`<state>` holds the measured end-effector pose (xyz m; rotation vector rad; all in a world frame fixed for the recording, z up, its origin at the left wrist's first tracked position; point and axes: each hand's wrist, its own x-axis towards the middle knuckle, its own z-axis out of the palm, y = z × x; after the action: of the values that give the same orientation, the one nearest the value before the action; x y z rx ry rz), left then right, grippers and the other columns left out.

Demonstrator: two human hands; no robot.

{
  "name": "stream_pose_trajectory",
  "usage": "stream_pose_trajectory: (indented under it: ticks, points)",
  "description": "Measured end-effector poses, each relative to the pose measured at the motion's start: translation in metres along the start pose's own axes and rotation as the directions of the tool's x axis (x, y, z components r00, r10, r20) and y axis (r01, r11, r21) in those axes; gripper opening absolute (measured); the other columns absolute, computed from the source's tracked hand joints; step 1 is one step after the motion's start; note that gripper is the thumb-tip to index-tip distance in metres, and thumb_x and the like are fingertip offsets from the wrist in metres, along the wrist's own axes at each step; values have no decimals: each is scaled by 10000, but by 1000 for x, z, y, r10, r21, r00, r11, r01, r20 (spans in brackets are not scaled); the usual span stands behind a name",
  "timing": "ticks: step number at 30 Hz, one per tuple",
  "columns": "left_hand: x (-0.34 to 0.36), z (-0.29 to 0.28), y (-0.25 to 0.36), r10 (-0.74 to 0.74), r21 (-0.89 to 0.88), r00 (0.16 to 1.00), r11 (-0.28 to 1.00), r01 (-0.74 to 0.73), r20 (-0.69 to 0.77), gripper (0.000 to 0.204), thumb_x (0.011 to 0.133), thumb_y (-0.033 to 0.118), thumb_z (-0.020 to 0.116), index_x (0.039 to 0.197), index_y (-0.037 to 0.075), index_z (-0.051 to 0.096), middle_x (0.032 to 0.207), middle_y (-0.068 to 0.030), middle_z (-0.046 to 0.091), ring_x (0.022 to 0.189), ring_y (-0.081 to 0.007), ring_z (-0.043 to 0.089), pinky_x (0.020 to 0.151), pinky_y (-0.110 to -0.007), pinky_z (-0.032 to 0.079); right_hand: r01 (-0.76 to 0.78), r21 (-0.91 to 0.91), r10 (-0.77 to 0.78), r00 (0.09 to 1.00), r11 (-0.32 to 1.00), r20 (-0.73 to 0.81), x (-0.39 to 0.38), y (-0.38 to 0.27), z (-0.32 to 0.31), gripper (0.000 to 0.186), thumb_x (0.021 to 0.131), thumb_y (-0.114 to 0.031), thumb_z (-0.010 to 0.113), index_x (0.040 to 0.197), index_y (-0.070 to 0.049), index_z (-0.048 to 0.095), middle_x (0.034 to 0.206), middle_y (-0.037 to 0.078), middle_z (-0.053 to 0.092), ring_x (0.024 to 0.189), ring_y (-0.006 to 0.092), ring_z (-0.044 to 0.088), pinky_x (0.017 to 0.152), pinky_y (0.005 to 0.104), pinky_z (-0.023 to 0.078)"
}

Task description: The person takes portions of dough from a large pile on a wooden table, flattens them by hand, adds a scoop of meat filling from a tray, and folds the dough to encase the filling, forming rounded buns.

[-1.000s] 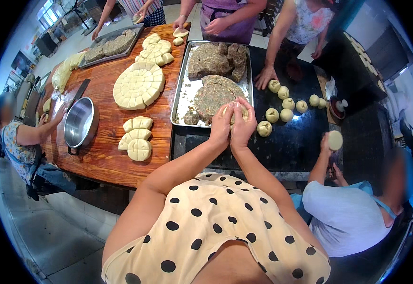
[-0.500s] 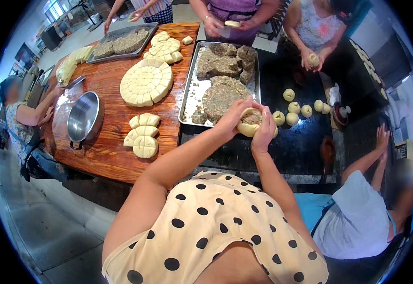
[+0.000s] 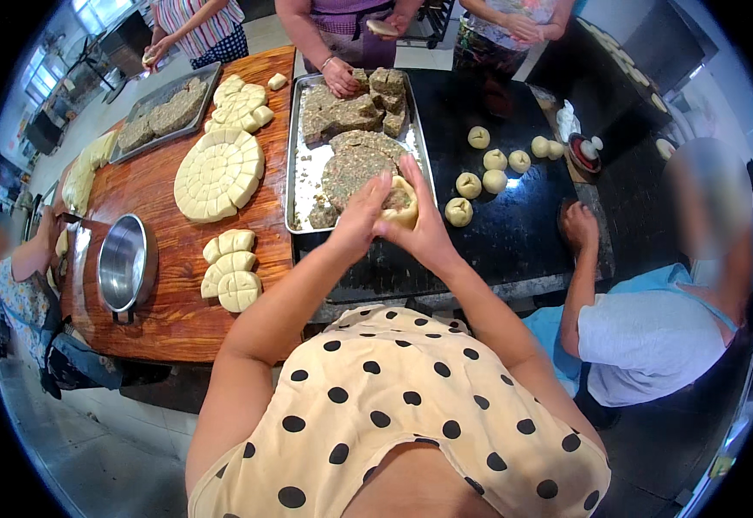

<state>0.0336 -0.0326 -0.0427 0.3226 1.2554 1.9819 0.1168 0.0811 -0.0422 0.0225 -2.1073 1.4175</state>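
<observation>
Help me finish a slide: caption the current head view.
Left hand and right hand cup an open dough wrapper with filling near a metal tray; dough balls sit on the black tabletop.

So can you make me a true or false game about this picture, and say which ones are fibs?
1. The left hand and right hand share one dough piece. True.
2. The dough piece is sealed all over. False: it is open, with filling showing inside.
3. The steel bowl is on the wooden table. True.
4. The steel bowl is right of both hands. False: it is to their left.
5. Another person's hand is at the far end of the big tray. True.
6. Nothing round lies right of the big tray. False: dough balls lie there on the black worktop.
</observation>
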Motion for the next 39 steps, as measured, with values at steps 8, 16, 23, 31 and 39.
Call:
stream_pose_trajectory:
  ticks: [8, 16, 23, 31, 39]
  points:
    - [-15, 19, -3, -31, -160, 997, 986, 43, 75, 494, 981, 405, 561, 1333, 74, 455, 1158, -40, 588, 1069, -149, 598, 914, -301, 498, 39, -205, -50, 998, 978, -46, -6, -8, -4, 1052, 655, -120, 830, 1516, -65, 229, 1361, 158, 514, 1240, 340, 508, 1048, 416, 409]
    - [-17, 21, 14, -243, 41, 943, 970, 240, 228, 535, 962, 295, 617, 1411, 89, 411, 1222, -62, 582, 1089, -140, 606, 843, -279, 541, 92, -291, -77, 995, 952, 65, -16, -8, -30, 944, 678, -171, 855, 1467, -62, 348, 1307, 131, 577, 1251, 274, 533, 1077, 394, 398]
    - [-21, 14, 11, -262, 13, 921, 963, 270, 286, 490, 951, 165, 606, 1388, 41, 426, 1255, -71, 567, 1113, -154, 592, 975, -314, 479, 51, 19, -51, 997, 999, 50, -13, -22, -37, 822, 691, -254, 835, 1387, -55, 444, 1354, 159, 536, 1288, 344, 492, 1058, 440, 417]
    - [-30, 26, 7, -244, -51, 939, 963, 263, 241, 582, 979, 178, 557, 1494, 121, 292, 1324, -71, 507, 1185, -168, 555, 943, -337, 500, 239, -260, -247, 969, 936, -1, -14, -19, -29, 525, 651, -117, 766, 1156, -41, 646, 1146, 134, 678, 1161, 333, 611, 986, 428, 485]
    - [-21, 27, 11, 104, 575, 972, 791, -209, 209, 533, 1060, 413, 334, 1369, -4, 455, 1273, -128, 573, 1183, -201, 556, 940, -318, 462, -71, 215, 99, 987, 974, -123, -12, -14, -24, 324, 883, -165, 647, 1175, -27, 674, 1121, 132, 703, 1086, 210, 651, 993, 358, 478]
